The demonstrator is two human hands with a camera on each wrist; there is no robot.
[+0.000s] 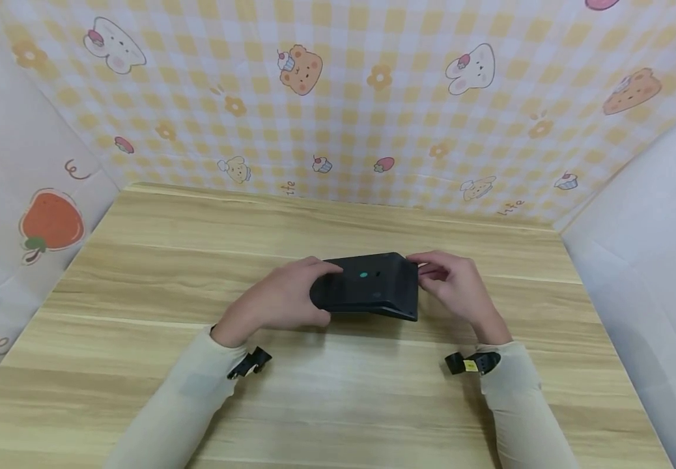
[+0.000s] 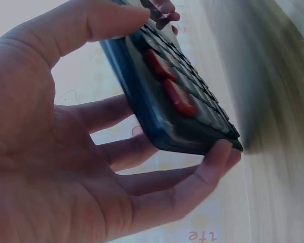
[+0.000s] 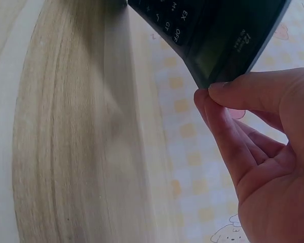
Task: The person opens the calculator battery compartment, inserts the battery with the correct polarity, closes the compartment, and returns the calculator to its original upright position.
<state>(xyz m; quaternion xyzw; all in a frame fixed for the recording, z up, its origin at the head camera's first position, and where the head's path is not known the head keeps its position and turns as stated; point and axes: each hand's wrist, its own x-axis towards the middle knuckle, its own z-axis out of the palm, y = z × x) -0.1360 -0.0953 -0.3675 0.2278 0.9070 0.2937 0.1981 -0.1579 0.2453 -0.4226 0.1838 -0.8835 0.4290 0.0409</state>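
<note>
A black calculator [image 1: 352,286] is held above the table, its back with a small green spot turned up toward the head view. The left hand [image 1: 285,293] grips its left end, thumb on one edge and fingers around the other. Red keys [image 2: 178,96] and dark keys show on its face in the left wrist view. With thumb and fingertips, the right hand [image 1: 452,283] pinches a corner at the display end. That display [image 3: 210,58] and keys marked OFF and GT appear in the right wrist view.
Below lies a wood-grain table [image 1: 338,404]. A yellow checked cloth [image 1: 350,117] with cartoon animals hangs behind it. Pale cloth walls [image 1: 654,215] stand on both sides. Each wrist wears a black strap with a small camera [image 1: 464,363].
</note>
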